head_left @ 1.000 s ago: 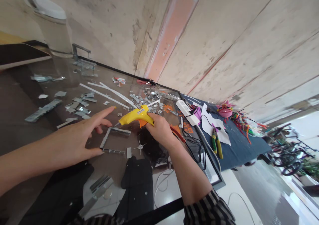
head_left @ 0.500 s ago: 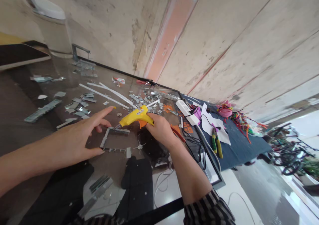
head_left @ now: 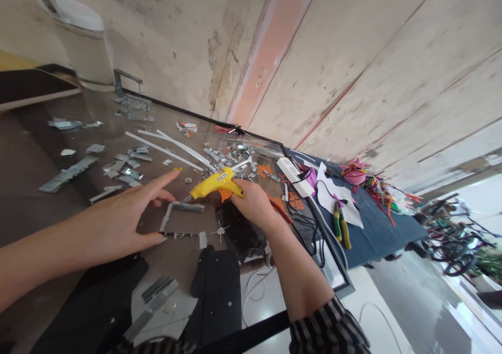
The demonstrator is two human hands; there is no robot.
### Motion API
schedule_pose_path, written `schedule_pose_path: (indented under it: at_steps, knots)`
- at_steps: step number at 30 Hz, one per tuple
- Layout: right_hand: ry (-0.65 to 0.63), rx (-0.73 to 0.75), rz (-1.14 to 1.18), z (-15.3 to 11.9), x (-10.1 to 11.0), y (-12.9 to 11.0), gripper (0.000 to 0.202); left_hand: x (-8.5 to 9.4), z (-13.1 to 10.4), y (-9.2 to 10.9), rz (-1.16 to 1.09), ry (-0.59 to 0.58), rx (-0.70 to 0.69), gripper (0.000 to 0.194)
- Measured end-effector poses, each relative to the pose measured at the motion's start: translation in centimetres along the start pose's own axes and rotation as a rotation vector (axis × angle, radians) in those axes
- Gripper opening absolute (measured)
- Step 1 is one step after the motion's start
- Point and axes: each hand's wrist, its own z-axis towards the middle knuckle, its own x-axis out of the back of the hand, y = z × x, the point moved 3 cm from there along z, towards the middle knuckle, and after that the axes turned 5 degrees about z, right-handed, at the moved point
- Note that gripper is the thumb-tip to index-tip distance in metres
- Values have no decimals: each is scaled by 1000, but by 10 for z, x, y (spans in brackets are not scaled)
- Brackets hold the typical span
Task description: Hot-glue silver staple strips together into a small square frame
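A yellow glue gun (head_left: pixel 214 183) is gripped by its handle in my right hand (head_left: pixel 254 205). Its nozzle points down-left at the upper bar of a small grey three-sided frame (head_left: pixel 167 217) lying on the dark table. My left hand (head_left: pixel 117 220) is spread at the frame's left side, with the thumb by the lower left corner and the fingertips near the upper left one. Nothing is held between its fingers. Right of the frame sits a small star-shaped piece (head_left: pixel 220 230).
Grey scraps (head_left: pixel 127 166) and white sticks (head_left: pixel 168 147) lie behind my hands. A white power strip (head_left: pixel 295 177), cables and green-yellow pliers (head_left: pixel 341 226) are at the right. A clear container with a white lid (head_left: pixel 88 45) stands back left.
The glue gun and my right hand have shifted very slightly to the right. My left hand keeps almost the same place and spread.
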Motion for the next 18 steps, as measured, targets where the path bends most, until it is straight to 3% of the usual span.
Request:
schedule_pose_path:
  at_steps: [12,18]
  knots:
    - [3,13,29,1,-4,-8,28,0,2,1,-19,-19,28,113]
    - [19,23,33,2,-7,-7,27,-5,3,-8,-7,30,0,116]
